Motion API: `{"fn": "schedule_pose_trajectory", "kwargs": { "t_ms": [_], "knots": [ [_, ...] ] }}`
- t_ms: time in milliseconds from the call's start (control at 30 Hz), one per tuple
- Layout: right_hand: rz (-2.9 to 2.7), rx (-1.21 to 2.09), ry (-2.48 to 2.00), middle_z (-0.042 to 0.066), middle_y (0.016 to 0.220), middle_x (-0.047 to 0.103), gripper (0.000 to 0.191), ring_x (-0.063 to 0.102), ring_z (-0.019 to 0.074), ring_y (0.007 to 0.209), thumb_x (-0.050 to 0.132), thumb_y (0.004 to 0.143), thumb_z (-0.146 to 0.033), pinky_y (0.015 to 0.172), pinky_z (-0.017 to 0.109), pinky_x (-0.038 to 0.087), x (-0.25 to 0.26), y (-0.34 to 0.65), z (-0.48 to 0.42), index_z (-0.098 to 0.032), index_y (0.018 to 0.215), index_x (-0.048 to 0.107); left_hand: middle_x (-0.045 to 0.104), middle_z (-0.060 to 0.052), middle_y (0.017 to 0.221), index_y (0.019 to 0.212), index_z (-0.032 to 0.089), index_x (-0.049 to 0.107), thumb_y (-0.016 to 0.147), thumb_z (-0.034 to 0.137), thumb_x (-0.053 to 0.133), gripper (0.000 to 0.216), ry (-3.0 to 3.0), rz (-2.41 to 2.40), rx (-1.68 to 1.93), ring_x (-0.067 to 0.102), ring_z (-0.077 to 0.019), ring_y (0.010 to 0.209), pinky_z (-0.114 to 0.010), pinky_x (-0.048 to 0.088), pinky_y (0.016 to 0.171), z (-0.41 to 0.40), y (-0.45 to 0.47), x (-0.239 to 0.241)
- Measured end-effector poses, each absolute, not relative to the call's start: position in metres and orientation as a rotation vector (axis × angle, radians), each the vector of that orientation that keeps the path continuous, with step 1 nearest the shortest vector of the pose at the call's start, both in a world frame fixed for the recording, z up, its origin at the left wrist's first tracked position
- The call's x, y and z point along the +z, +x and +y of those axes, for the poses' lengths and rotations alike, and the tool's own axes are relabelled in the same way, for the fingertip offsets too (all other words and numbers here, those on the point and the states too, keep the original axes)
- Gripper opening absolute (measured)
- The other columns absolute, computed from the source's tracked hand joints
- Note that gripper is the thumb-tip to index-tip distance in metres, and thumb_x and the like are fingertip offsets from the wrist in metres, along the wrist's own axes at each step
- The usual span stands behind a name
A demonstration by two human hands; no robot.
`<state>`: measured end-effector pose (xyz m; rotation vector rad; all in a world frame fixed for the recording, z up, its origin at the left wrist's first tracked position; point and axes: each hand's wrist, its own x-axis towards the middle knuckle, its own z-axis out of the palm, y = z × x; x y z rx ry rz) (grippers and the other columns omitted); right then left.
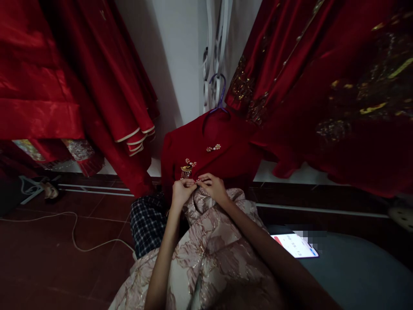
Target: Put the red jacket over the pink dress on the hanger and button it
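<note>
A red garment (pixel 190 142) hangs in front of me on a purple hanger (pixel 220 97), with jewelled frog-style ornaments (pixel 213 148) and a gold tasselled ornament (pixel 186 171) on its front. Pink-and-cream floral brocade fabric (pixel 206 254) spreads over my lap. My left hand (pixel 184 191) and my right hand (pixel 211 186) meet at the upper edge of the brocade, just below the tassel. Both have their fingertips pinched closed, close together. Whatever lies between the fingertips is too small and hidden to make out.
Red garments (pixel 106 64) hang at the left, and gold-embroidered red ones (pixel 338 86) at the right. A lit phone (pixel 295 245) rests on a grey seat (pixel 361 271) to my right. A pale cable (pixel 75 228) crosses the tiled floor (pixel 64 258). A white metal rack (pixel 209 43) stands by the wall.
</note>
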<state>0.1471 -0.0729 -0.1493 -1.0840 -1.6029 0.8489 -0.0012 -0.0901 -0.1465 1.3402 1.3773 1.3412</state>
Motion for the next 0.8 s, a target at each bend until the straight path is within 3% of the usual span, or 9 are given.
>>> {"fn": "schedule_pose_trajectory", "kwargs": {
  "t_ms": [267, 500, 800],
  "knots": [
    [-1.634, 0.784, -1.107, 0.006, 0.086, 0.067, 0.019, 0.066, 0.014, 0.072, 0.061, 0.075, -0.028, 0.068, 0.027, 0.055, -0.153, 0.146, -0.073, -0.016, 0.089, 0.06, 0.071, -0.008, 0.079, 0.078, 0.014, 0.071, 0.063, 0.025, 0.068, 0.019, 1.513, 1.341, 1.272, 0.065, -0.0154, 0.072, -0.026, 0.051, 0.07, -0.09, -0.009, -0.15],
    [-1.626, 1.054, -1.095, 0.006, 0.083, 0.065, 0.029, 0.064, 0.0122, 0.056, 0.056, 0.078, -0.04, 0.043, 0.021, 0.052, -0.119, 0.167, -0.075, -0.016, 0.094, 0.059, 0.069, -0.006, 0.078, 0.088, 0.013, 0.065, 0.064, 0.017, 0.063, 0.024, 1.48, 1.263, 1.341, 0.063, -0.0108, 0.068, -0.022, 0.05, 0.068, -0.086, -0.026, -0.15],
    [-1.584, 0.851, -1.12, 0.008, 0.082, 0.068, 0.035, 0.063, 0.0134, 0.058, 0.057, 0.076, -0.043, 0.043, 0.022, 0.049, -0.084, 0.199, -0.073, -0.015, 0.097, 0.061, 0.068, -0.006, 0.078, 0.081, 0.014, 0.066, 0.066, 0.021, 0.062, 0.017, 1.438, 1.328, 1.394, 0.061, -0.0108, 0.067, -0.023, 0.049, 0.067, -0.09, -0.039, -0.142]
  ]
}}
